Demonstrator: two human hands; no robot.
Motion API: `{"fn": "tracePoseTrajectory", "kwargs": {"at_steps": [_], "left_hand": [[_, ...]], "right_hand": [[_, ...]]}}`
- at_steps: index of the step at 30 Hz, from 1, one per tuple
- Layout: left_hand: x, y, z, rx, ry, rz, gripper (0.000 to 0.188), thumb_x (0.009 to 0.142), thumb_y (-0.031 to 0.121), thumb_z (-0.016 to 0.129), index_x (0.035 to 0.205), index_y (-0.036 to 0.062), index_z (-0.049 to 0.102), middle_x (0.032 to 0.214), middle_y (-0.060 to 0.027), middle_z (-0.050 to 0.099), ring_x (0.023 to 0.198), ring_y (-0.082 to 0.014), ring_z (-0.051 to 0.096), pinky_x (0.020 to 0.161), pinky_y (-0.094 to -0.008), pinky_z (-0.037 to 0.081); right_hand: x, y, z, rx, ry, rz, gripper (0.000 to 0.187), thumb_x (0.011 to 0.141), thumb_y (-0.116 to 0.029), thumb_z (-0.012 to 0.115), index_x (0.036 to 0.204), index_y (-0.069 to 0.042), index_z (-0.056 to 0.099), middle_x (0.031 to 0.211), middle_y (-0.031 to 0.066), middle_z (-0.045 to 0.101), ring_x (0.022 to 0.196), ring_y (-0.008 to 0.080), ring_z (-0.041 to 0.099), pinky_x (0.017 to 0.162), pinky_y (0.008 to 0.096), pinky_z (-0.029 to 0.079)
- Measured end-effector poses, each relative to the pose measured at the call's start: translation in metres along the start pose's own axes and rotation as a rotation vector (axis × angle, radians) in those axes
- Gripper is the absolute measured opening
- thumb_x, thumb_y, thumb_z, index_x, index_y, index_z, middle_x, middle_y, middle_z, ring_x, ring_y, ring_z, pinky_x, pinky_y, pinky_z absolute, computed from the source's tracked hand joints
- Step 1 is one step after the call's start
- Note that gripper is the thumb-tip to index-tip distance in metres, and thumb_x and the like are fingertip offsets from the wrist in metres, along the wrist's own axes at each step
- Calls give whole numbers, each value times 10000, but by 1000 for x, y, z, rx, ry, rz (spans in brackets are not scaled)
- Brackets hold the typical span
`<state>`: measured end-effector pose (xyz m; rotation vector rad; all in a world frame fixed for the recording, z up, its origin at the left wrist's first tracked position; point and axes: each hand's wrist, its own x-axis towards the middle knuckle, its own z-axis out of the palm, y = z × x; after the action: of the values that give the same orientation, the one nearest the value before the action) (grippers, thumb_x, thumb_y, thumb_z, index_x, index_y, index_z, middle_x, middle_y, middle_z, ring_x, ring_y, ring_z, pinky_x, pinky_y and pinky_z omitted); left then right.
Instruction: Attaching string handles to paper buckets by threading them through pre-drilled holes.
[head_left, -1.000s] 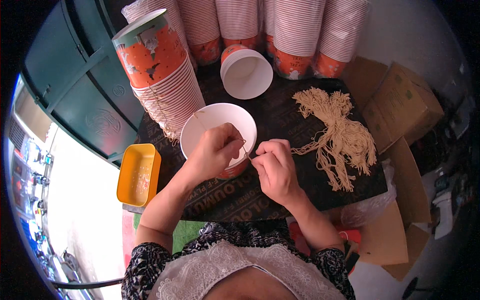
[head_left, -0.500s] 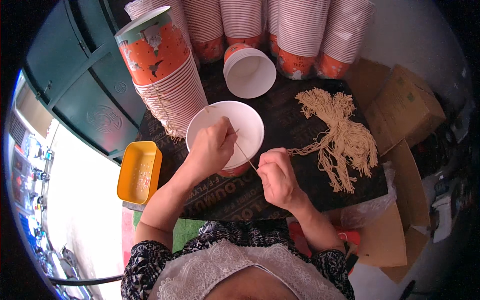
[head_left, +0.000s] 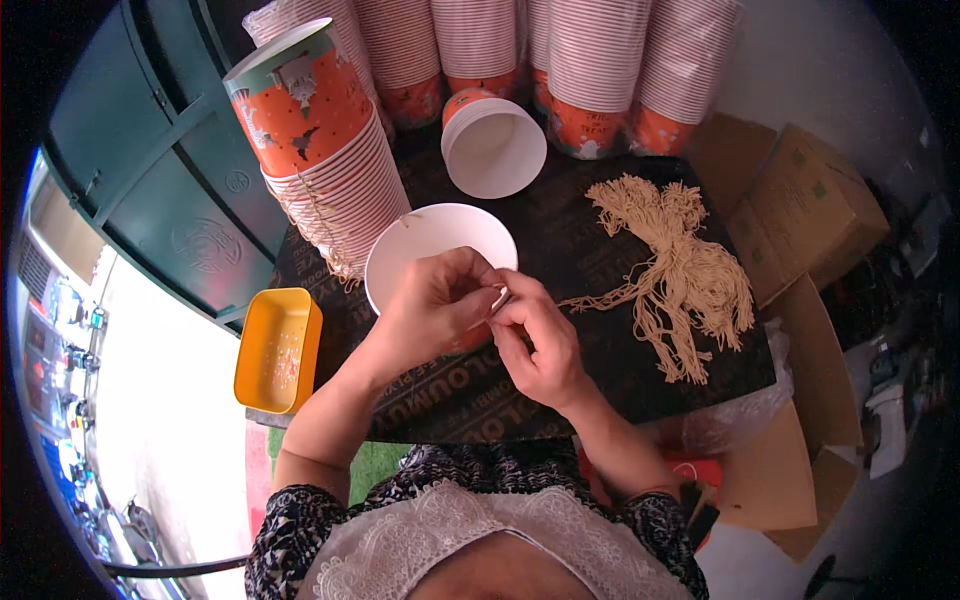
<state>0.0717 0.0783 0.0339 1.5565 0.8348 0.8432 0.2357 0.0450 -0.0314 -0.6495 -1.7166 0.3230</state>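
Note:
An orange paper cup with a white inside (head_left: 430,240) lies tipped toward me on the dark board (head_left: 585,245). My left hand (head_left: 435,310) grips its near rim with thumb and fingers pinched. My right hand (head_left: 535,345) meets it there, fingertips pinched against the left hand's, on a thin beige string that is mostly hidden between the fingers. A bundle of the same beige strings (head_left: 690,280) lies to the right of my hands.
A second open cup (head_left: 495,150) lies behind the first. A tall nested stack of orange cups (head_left: 320,150) leans at left, and more stacks (head_left: 590,70) stand at the back. A yellow tray (head_left: 275,350) sits at the left edge; cardboard boxes (head_left: 810,210) at right.
Half a second ago my right hand was away from the cup with the string stretched between my hands. It has now come back to the rim, so the fingertips touch.

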Motion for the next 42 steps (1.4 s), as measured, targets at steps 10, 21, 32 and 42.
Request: {"fn": "tracePoseTrajectory", "kwargs": {"at_steps": [10, 21, 32, 42], "left_hand": [[-4, 0, -2, 293, -17, 154, 100, 876, 53, 659, 900, -37, 624, 720, -34, 617, 626, -76, 567, 524, -244, 442], [-19, -4, 0, 690, 122, 329, 65, 772, 16, 656, 818, -3, 613, 835, -148, 624, 832, -361, 611, 739, -412, 482], [-32, -15, 0, 789, 132, 522, 174, 726, 17, 719, 825, 46, 579, 880, -108, 613, 881, -329, 590, 822, -427, 443], [-32, -19, 5, 639, 150, 495, 206, 725, -18, 730, 871, 49, 602, 1082, -125, 616, 1027, -349, 566, 845, -414, 483]], "right_hand": [[-10, 3, 8, 104, 88, 164, 87, 888, 46, 576, 928, -14, 526, 852, 102, 536, 765, 248, 571, 700, 312, 473], [-20, 2, 17, 219, 227, 334, 30, 939, 9, 545, 923, -15, 538, 800, 39, 523, 696, 111, 509, 621, 248, 434], [-19, -2, 26, 138, 295, 353, 52, 909, 15, 626, 957, -2, 613, 794, 26, 619, 687, 56, 560, 598, 224, 456], [-18, -5, 27, 133, 280, 433, 99, 877, 15, 664, 938, -22, 595, 747, 1, 579, 647, 42, 527, 563, 218, 439]]}}
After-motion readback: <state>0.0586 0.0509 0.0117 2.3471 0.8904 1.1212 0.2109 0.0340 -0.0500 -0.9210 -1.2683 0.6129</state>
